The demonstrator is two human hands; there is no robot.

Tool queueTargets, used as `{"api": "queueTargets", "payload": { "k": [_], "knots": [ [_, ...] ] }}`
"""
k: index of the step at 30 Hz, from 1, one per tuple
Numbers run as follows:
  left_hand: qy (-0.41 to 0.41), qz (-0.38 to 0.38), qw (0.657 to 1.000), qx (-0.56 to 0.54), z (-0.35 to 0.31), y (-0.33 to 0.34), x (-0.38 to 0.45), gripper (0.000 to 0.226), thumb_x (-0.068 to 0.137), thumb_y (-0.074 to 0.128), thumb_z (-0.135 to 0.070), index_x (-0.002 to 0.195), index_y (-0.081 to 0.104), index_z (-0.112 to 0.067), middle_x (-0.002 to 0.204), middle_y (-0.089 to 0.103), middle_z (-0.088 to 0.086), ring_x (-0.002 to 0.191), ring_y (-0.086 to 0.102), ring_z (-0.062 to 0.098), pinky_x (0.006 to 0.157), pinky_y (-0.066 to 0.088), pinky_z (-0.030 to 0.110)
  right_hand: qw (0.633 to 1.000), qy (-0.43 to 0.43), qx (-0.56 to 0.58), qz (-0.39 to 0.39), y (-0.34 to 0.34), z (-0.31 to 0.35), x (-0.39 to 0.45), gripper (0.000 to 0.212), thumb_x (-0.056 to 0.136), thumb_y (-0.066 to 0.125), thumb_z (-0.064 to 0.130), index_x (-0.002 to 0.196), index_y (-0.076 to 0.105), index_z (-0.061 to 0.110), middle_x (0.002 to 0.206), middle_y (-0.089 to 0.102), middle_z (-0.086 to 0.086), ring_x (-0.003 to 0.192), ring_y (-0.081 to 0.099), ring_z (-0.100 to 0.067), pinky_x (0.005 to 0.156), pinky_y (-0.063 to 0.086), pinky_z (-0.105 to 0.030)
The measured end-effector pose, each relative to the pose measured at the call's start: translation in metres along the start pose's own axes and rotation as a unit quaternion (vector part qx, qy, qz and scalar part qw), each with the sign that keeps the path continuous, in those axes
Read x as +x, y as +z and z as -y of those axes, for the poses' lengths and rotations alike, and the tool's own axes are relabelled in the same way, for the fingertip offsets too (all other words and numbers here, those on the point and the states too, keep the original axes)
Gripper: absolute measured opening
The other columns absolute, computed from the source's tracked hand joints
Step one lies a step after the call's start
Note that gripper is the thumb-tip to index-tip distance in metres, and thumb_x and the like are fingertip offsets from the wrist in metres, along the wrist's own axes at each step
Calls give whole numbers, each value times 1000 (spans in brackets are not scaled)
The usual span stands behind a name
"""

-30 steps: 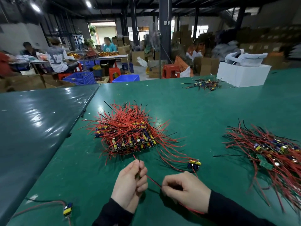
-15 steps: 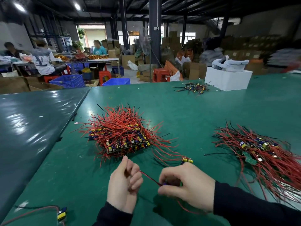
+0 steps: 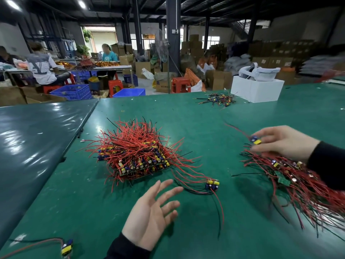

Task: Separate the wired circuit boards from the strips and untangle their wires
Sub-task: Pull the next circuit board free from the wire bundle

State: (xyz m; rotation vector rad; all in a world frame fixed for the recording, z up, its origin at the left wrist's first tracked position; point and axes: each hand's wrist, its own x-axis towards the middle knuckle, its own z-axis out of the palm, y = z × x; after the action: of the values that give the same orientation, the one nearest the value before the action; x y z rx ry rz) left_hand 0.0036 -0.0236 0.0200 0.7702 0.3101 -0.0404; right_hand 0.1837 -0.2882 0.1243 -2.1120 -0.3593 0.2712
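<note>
**Head view: a freed board goes to the sorted heap**

Head camera shows the right hand [image 3: 281, 142] out over the right-hand heap [image 3: 306, 184] of loose boards and red wires, its fingertips pinching one small wired board [image 3: 255, 140] with a red lead trailing away from it. Half a second ago both hands were close together near the table's front edge, working a red wire between them; now they are well apart. The left hand [image 3: 151, 212] hovers with fingers spread and straight, holding nothing. I judge that one board has just been untangled and is being laid with the finished ones.

The main stack [image 3: 138, 157], boards on their strips under a bush of red wires, lies in the middle of the green table [image 3: 186, 116]. Just beside the left hand lies another separated board [image 3: 212, 184], probably next.

Farther off, a white box [image 3: 256, 89] carries a white headset-like object; blue crates [image 3: 71, 91] stand on the floor, contents unclear.
</note>
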Motion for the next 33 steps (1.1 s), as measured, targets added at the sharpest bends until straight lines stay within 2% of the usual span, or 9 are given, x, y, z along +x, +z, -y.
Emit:
{"api": "queueTargets", "payload": {
  "k": [3, 6, 8, 13, 16, 18, 24, 29, 33],
  "knots": [
    [1, -26, 1000, 4, -2, -2, 1, 39, 75, 54, -28, 108, 63, -8, 79, 68, 7, 49, 56, 15, 43, 46, 21, 979, 60, -184, -61, -41, -37, 19, 34, 74, 79, 16, 104, 68, 4, 86, 72, -7, 73, 62, -18, 72, 46, -24],
    [-4, -45, 999, -1, -3, -3, 2, 35, 73, 54, -25, 102, 65, -9, 72, 65, 4, 47, 54, 13, 41, 45, 19, 883, 90, -457, -56, -49, -65, 20, 44, 81, 69, 45, 114, 67, 16, 107, 69, -8, 96, 62, -23, 82, 45, -27],
    [-7, -52, 999, -1, -2, -4, 2, 33, 72, 55, -24, 100, 66, -9, 71, 64, 4, 47, 53, 13, 42, 45, 19, 864, 68, -493, -71, -45, -76, 20, 49, 86, 60, 50, 122, 60, 17, 114, 65, -12, 103, 59, -27, 84, 44, -29],
    [-4, -69, 997, 17, 0, -4, 4, 32, 69, 57, -23, 97, 66, -9, 69, 62, 3, 47, 51, 13, 41, 44, 20, 975, -71, 14, -209, -67, -68, 22, 13, 93, 58, 16, 102, 68, 20, 81, 70, 4, 74, 66, -11, 56, 48, -10],
    [1, -73, 997, 29, 1, -4, 5, 30, 67, 58, -22, 94, 65, -9, 67, 61, 3, 45, 51, 13, 41, 43, 20, 888, -31, 413, -199, -86, -54, 16, 18, 96, 49, 21, 86, 62, 27, 60, 66, 14, 54, 62, 3, 47, 45, -9],
    [4, -72, 997, 36, 3, -5, 6, 29, 67, 58, -22, 92, 64, -9, 66, 60, 3, 45, 50, 13, 40, 43, 20, 847, -48, 495, -188, -90, -45, 9, 20, 98, 44, 25, 82, 56, 29, 53, 60, 16, 46, 55, 6, 42, 42, -9],
    [11, -84, 994, 65, 4, -7, 9, 23, 69, 57, -23, 88, 63, -11, 66, 60, 2, 47, 48, 12, 43, 41, 22, 984, -147, 85, -62, 9, -22, -28, 13, 78, 69, 4, 80, 75, 16, 74, 73, -1, 59, 63, -5, 54, 51, -14],
    [21, -105, 992, 73, 5, -10, 8, 13, 85, 51, -17, 87, 62, -10, 65, 59, 2, 47, 48, 12, 42, 41, 21, 939, -79, -326, 75, 102, -40, -5, 38, 82, 69, 39, 113, 64, 17, 111, 61, -4, 99, 59, -17, 85, 39, -22],
    [58, -132, 983, 114, 9, -12, 12, 15, 91, 50, -12, 91, 64, -8, 74, 64, 5, 50, 54, 12, 46, 42, 22, 972, -124, -198, 29, 135, -48, 5, 19, 75, 78, 30, 88, 71, 17, 87, 66, -2, 82, 59, -15, 76, 41, -26]
  ]
}}
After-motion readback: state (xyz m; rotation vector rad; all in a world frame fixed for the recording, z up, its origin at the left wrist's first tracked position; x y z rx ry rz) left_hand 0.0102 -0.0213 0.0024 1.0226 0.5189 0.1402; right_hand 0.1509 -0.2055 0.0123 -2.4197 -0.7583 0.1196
